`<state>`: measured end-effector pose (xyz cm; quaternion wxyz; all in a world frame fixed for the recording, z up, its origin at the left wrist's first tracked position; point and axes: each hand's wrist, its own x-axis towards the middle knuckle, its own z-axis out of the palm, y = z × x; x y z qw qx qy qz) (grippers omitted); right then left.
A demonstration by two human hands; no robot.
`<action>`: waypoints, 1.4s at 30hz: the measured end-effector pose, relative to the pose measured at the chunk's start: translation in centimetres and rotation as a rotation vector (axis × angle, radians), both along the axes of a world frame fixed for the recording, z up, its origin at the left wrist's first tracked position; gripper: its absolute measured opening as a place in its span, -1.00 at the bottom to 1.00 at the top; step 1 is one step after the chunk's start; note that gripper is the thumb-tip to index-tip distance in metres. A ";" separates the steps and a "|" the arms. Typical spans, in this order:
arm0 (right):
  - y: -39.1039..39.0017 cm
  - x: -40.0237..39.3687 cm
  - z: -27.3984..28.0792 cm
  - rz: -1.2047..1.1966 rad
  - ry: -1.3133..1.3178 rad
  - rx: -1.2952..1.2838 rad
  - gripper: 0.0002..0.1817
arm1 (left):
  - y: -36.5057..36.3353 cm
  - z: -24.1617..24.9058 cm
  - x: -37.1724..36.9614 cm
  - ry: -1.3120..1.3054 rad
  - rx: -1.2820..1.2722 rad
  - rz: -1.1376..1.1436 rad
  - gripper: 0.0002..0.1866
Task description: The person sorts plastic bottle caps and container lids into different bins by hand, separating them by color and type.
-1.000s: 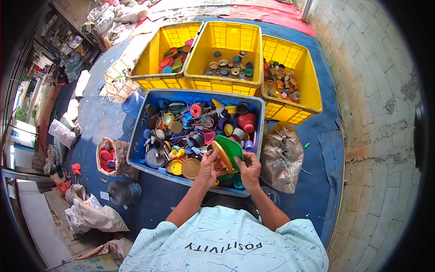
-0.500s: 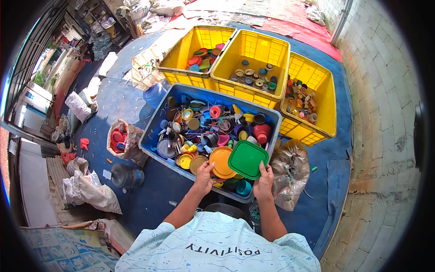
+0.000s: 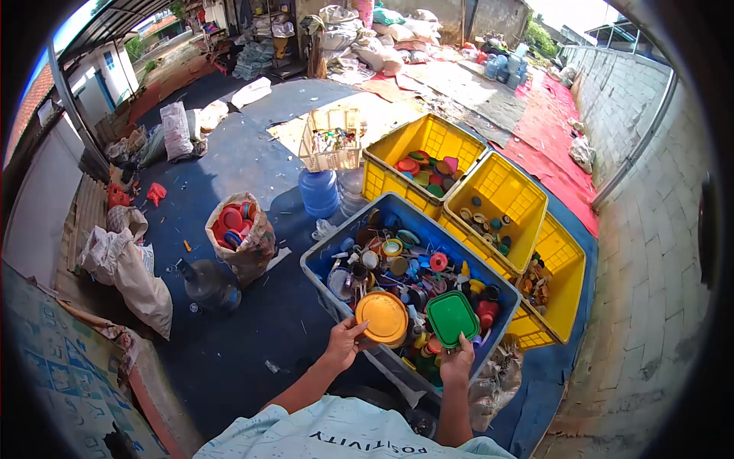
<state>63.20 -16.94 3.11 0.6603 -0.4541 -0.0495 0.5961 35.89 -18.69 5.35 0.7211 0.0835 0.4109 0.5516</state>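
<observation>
My left hand (image 3: 346, 342) grips a round orange lid (image 3: 381, 317) by its lower left edge. A green square lid with rounded corners (image 3: 453, 318) is pinched at its lower edge in my right hand (image 3: 458, 359). Both lids are held apart from each other above a large blue bin (image 3: 321, 271). Inside that bin lies a jumble of caps, lids and small plastic pieces in many colours, including a red piece (image 3: 486, 310). The lids hide part of the heap.
Behind the blue bin stand three yellow crates (image 3: 527, 191) with sorted caps and lids. To the left are a sack of red lids (image 3: 256, 252), a clear water jug (image 3: 208, 284) and a blue jug (image 3: 319, 193). A block wall (image 3: 634, 252) runs along the right.
The view has swung up and left, showing more of the yard. The orange and green lids, side by side and overlapping before, are now separated, one in each hand.
</observation>
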 end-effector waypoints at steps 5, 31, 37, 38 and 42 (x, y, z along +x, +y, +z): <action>2.4 -14.4 0.2 0.194 -0.057 -0.035 -0.84 | -2.4 -0.9 -12.1 -0.075 -0.052 0.157 -0.74; 23.6 -54.5 -7.9 0.693 0.036 -0.243 -0.88 | 9.7 -8.4 -45.1 0.014 -0.307 0.608 -0.74; 35.8 -56.5 -2.7 0.578 0.039 -0.052 -0.88 | 25.3 -5.2 -48.3 0.135 -0.174 0.376 -0.70; 37.3 -55.9 -2.2 0.539 0.025 -0.011 -0.88 | 27.9 -4.5 -48.6 0.161 -0.135 0.317 -0.70; 40.7 -52.7 -2.5 0.338 -0.076 0.047 -0.87 | 37.4 -4.9 -49.0 0.189 -0.039 0.125 -0.70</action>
